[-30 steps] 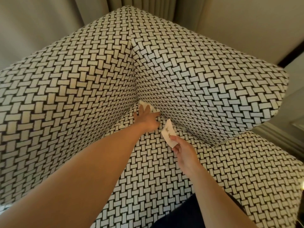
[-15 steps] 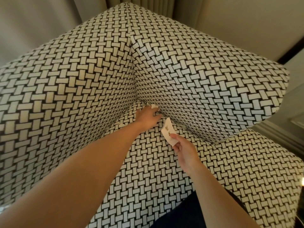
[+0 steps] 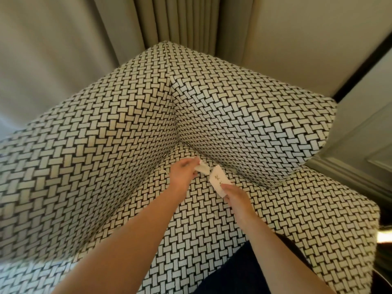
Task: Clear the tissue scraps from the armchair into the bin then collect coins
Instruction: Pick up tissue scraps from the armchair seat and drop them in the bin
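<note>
As the left hand [image 3: 183, 171] pinches a crumpled scrap [image 3: 203, 168], the right hand [image 3: 236, 196] grips an illegibly printed tissue [image 3: 218, 181].

The armchair [image 3: 233, 124] before me is a black-and-white basketweave. The tissue scrap [image 3: 202, 168] in my left hand [image 3: 183, 170] is plain white, the printed scrap [image 3: 218, 181] in my right hand [image 3: 237, 196] white with small olive marks. The curtain [image 3: 180, 22] is greyish beige.

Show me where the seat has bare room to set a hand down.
Bare seat lies right of the right hand, out to the front edge, and between the two forearms. The back corner is crowded: the left hand grips a crumpled tissue there, beside the printed scrap the right hand pinches.
</note>
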`<state>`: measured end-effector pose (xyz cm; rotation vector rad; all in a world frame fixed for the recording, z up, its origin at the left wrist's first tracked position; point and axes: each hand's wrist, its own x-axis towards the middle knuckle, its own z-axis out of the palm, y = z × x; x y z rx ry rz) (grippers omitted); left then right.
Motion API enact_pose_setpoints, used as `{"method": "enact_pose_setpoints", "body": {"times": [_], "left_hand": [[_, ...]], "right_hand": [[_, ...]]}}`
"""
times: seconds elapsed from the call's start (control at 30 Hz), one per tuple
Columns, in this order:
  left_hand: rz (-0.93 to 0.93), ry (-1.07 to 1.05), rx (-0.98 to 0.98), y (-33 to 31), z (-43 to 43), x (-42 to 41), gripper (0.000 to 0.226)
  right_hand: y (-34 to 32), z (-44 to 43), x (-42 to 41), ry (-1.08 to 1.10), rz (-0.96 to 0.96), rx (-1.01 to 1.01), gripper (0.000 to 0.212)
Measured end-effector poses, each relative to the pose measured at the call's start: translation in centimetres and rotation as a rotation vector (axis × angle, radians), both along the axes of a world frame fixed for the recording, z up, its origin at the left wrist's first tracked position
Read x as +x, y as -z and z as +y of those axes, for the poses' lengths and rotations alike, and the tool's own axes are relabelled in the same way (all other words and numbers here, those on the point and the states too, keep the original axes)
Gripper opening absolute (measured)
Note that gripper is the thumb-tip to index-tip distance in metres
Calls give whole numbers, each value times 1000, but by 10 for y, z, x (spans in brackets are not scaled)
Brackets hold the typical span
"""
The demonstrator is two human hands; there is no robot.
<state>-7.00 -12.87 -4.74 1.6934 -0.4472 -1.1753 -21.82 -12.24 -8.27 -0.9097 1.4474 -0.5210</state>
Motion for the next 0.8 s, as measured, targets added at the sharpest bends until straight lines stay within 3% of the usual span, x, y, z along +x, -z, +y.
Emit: {"method": "enact_pose_setpoints", "body": {"times": [0.1, 0.3, 0.57, 0.8], "left_hand": [[138, -28, -19, -13, 12, -27, 14], [257, 15, -71, -28, 22, -81, 12], [412, 150, -95, -61, 38, -186, 40], [441, 395, 11, -56, 63, -286, 54]], "right_hand": [[-15, 10, -18, -73, 185, -132, 33], [-58, 13, -82, -108, 273, -293, 32], [-106, 54, -209, 62, 442, -368, 28], [-119, 97, -303, 334, 420, -354, 25]]}}
